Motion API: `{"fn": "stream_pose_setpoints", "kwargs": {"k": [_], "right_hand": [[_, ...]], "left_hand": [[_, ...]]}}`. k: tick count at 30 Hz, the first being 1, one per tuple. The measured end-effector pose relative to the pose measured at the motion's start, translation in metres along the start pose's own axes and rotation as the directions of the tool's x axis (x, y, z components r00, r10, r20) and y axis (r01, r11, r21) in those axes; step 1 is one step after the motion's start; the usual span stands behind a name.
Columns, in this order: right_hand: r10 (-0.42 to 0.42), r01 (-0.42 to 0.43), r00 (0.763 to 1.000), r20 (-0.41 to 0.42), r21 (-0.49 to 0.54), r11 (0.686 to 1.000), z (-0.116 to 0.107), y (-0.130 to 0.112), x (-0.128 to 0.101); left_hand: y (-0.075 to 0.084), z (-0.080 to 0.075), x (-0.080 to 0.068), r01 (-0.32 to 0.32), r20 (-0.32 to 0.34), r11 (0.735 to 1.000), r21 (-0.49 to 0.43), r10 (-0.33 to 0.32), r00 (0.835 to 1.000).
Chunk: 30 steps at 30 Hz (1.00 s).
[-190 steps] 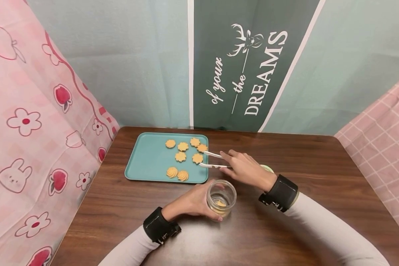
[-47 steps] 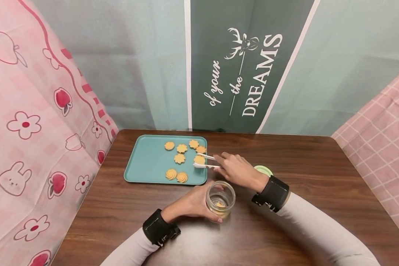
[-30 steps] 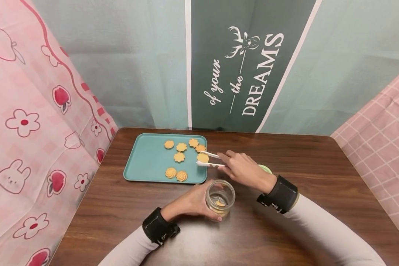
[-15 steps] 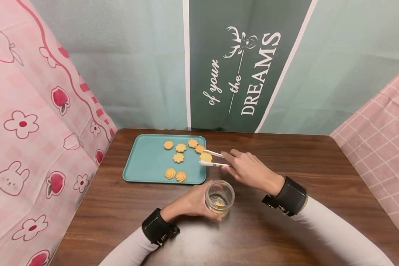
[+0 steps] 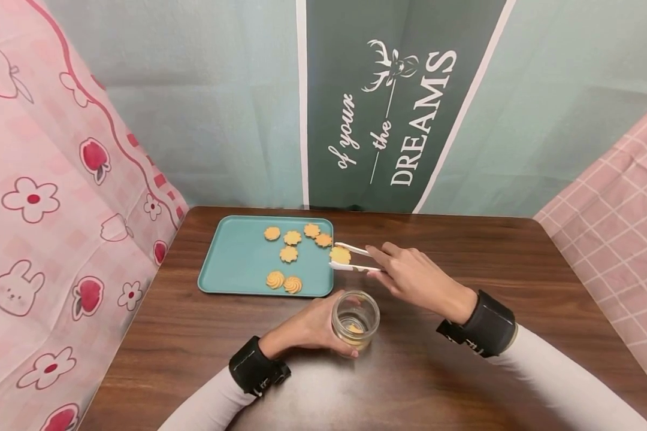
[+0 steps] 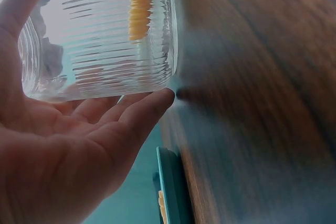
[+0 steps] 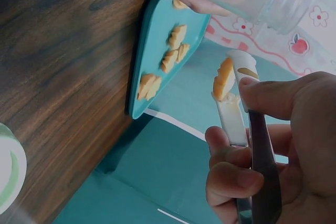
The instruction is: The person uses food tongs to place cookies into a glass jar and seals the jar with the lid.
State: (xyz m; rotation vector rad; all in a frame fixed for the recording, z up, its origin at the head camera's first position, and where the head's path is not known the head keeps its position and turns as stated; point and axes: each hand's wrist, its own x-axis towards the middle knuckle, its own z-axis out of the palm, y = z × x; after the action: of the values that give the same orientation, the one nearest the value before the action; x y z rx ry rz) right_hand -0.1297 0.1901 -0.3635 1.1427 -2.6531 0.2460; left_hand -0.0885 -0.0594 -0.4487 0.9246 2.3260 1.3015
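A: Where is the biscuit [image 5: 340, 255] at this moment?

B: Pinched between the tips of the white tongs [image 5: 354, 258], just past the right edge of the teal tray [image 5: 237, 263], slightly beyond the glass jar [image 5: 355, 319]. The right hand [image 5: 417, 279] has its fingers curled round the tong arms, squeezing them together.

A: And the left hand [image 5: 307, 328]?

B: It wraps round the jar's ribbed wall, steadying it upright on the wooden table [image 5: 463, 251]; one biscuit already lies inside.

A: How will the biscuit handle?

B: Likely light, dry and brittle, so it probably crumbles under a hard squeeze. Gripping across its flat faces seems safest. The jar looks smooth and fairly heavy, best held around its middle.
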Motion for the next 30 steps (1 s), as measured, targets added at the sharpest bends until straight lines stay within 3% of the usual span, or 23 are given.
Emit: {"fn": "stream_pose_setpoints", "kwargs": {"k": [30], "right_hand": [[-0.036,0.037,0.999,-0.006,0.004,0.999,-0.03,-0.012,-0.03]], "left_hand": [[0.002,0.0,0.0,0.017,-0.007,1.0,0.007,-0.017,1.0]]}}
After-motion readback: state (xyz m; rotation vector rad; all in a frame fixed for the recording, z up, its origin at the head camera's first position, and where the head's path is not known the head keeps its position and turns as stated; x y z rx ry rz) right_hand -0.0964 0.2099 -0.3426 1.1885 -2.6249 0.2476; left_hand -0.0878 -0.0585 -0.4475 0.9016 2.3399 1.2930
